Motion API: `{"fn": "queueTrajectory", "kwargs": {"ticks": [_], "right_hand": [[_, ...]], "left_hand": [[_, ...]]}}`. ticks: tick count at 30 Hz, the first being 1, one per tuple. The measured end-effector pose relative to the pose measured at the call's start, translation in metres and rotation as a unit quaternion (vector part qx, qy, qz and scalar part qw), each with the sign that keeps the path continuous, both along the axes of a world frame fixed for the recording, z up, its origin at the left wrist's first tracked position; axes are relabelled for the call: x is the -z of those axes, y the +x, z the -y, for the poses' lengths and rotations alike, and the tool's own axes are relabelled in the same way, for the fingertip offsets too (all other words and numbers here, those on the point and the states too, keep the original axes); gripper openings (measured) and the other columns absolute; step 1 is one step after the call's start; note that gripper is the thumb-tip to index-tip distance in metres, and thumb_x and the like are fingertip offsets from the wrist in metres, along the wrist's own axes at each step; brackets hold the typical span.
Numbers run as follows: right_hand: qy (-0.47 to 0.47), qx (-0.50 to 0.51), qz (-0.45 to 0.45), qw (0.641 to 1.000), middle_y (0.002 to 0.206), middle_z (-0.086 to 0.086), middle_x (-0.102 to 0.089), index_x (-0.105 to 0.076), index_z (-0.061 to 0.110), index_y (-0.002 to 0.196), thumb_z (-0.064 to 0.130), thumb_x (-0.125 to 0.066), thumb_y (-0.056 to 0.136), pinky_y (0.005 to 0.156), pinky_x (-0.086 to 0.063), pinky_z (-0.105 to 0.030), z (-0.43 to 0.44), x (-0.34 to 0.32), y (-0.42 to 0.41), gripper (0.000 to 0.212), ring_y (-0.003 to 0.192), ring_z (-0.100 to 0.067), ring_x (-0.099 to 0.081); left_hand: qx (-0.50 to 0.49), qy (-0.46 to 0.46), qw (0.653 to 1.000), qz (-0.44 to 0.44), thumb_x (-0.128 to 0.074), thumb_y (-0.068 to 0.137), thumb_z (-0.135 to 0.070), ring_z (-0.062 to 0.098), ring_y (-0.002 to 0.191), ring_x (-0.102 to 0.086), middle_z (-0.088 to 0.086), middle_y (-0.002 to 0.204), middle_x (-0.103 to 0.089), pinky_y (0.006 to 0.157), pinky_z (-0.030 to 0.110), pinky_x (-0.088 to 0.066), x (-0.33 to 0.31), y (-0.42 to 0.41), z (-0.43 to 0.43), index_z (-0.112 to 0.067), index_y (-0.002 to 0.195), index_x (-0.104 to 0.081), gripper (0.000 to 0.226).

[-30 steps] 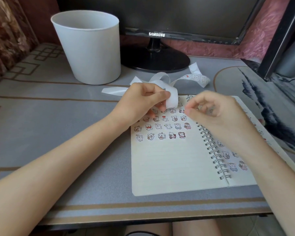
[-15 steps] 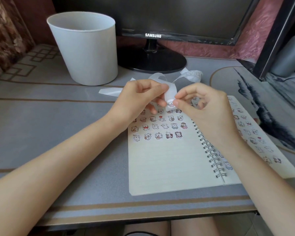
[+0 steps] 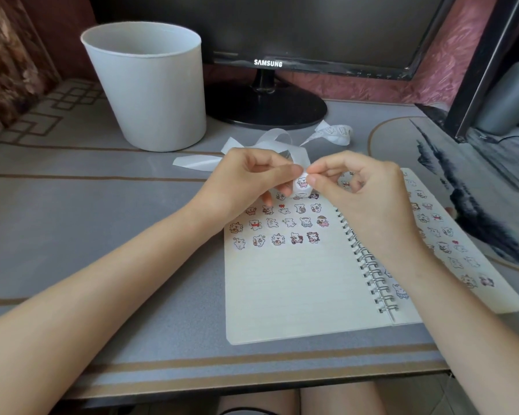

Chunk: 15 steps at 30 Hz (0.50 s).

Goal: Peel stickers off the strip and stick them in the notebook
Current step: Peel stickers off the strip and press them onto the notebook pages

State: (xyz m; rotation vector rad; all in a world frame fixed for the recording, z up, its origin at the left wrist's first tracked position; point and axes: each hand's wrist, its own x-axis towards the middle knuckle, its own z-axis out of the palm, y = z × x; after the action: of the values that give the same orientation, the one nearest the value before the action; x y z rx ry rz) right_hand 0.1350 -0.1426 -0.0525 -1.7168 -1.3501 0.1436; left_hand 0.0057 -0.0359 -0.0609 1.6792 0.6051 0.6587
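An open spiral notebook [image 3: 291, 289] lies on the desk, with rows of small cartoon stickers across the top of its left page and more on the right page. A white sticker strip [image 3: 274, 139] loops from behind my hands toward the monitor base. My left hand [image 3: 246, 178] grips the strip just above the notebook's top edge. My right hand [image 3: 360, 187] pinches a sticker [image 3: 302, 183] on the strip between thumb and forefinger, right against the left fingertips.
A white bucket [image 3: 150, 94] stands at the back left. A Samsung monitor [image 3: 282, 31] with a round black base [image 3: 267, 109] is behind the strip. A patterned mat [image 3: 462, 187] lies to the right of the notebook. The desk's front edge is near my lap.
My right hand moved left from above the spiral to meet the left hand and now pinches the sticker on the strip. The left hand kept its grip on the strip.
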Motion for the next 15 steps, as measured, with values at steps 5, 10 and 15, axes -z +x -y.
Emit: {"fn": "queueTrajectory", "kwargs": {"ticks": [5,10,15], "right_hand": [[0.001,0.004,-0.005,1.000,0.072,0.011,-0.064,-0.072,0.011,0.085,0.012,-0.074,0.079,0.057,-0.034,-0.002,-0.0003,-0.0010,-0.0005,0.006,0.052,0.012,-0.050],[-0.020,0.012,0.024,0.999,0.070,0.013,-0.059,-0.070,0.018,0.083,0.018,-0.074,0.080,0.058,-0.033,-0.005,-0.0018,0.0038,0.0014,0.005,0.058,0.010,-0.050],[-0.020,-0.009,0.063,0.998,0.085,0.011,-0.061,-0.068,0.018,0.084,0.020,-0.069,0.084,0.070,-0.030,-0.009,-0.0005,0.0065,0.0036,0.003,0.079,0.008,-0.048]], "left_hand": [[0.007,-0.001,1.000,0.000,-0.065,0.087,-0.014,0.000,0.054,-0.055,-0.001,0.064,-0.065,0.049,0.013,-0.041,-0.0011,-0.0001,0.0016,-0.013,0.078,-0.071,0.011],[0.001,-0.024,1.000,-0.015,-0.066,0.087,-0.016,0.003,0.058,-0.056,0.000,0.064,-0.064,0.049,0.014,-0.041,-0.0003,0.0007,0.0012,-0.009,0.076,-0.070,0.013],[-0.013,-0.050,0.998,-0.029,-0.065,0.087,-0.017,0.001,0.055,-0.056,-0.003,0.059,-0.064,0.049,0.012,-0.041,-0.0016,0.0004,-0.0004,-0.009,0.073,-0.067,0.016]]}}
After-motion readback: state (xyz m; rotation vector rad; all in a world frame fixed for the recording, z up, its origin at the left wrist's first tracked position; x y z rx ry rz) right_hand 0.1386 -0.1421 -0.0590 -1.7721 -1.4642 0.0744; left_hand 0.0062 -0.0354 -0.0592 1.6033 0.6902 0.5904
